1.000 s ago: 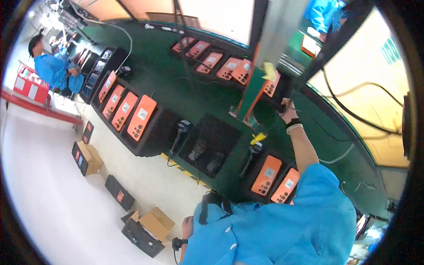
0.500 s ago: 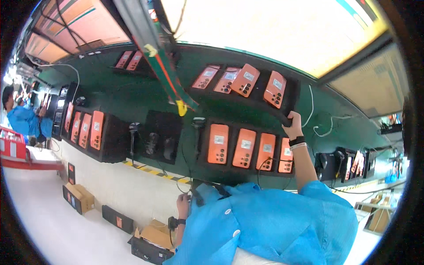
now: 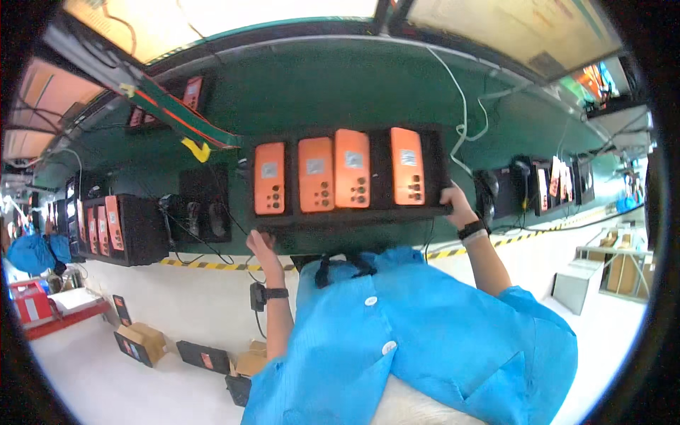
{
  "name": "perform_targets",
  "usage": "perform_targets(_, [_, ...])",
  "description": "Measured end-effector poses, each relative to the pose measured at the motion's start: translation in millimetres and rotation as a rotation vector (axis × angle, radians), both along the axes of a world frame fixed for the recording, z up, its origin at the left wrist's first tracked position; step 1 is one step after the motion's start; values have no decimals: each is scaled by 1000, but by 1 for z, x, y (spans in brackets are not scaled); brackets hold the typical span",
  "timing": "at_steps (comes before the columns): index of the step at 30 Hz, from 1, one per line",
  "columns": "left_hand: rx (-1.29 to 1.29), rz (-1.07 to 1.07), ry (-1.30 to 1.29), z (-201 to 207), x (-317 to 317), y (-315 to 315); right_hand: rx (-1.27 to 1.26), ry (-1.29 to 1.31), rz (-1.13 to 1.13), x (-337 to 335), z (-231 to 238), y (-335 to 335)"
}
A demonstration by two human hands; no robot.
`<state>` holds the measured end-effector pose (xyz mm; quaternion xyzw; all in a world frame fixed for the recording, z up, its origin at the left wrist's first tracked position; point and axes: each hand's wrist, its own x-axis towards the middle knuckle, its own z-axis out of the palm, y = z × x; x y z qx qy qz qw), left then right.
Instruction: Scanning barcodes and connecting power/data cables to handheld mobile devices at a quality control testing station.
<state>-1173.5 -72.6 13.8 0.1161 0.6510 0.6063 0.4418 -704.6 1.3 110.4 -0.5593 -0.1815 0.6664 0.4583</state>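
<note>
Hands, L (image 3: 259, 243) & R (image 3: 457, 206), gripping black tray (image 3: 432, 170) w/ orange devices (image 3: 352, 168)

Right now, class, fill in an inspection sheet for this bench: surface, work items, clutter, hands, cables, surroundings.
Surface: green bench top, yellow-black striped front edge.
Work items: black tray holding four orange devices side by side.
Clutter: another black tray of orange devices to the left; dark holders beside it.
Hands: left hand at the tray's lower left edge; right hand gripping its right end; both wrists wear dark bands.
Cables: white cable across the bench; black leads by the holders.
Surroundings: cardboard boxes on a pale floor.
</note>
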Motion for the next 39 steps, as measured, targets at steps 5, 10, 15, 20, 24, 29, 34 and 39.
perform_targets(5, [-94, -62, 662, -4, 4, 7, 363, -653, 133, 0, -65, -10])
perform_targets(10, [46, -427, 1358, 57, 93, 45, 575, -1370, 167, -41, -32, 1])
perform_targets(15, [232, -767, 1155, 55, 187, 80, 833, -1527, 570, -97, -21, 10])
perform_targets(20, [120, -1029, 1381, 57, 197, 65, 709, -1519, 649, -79, -21, 3])
perform_targets(24, [286, -966, 1375, 72, 210, 94, 643, -1549, 589, -81, -24, -1])
perform_targets(29, [511, -1045, 1269, 66, 249, 138, 561, -1635, 482, -85, -23, -3])
perform_targets(34, [596, -1156, 1377, 58, 262, 161, 388, -1512, 12, -6, -44, 21])
perform_targets(39, [569, -1180, 1260, 52, 267, 173, -204, -701, 89, 52, -123, 33])
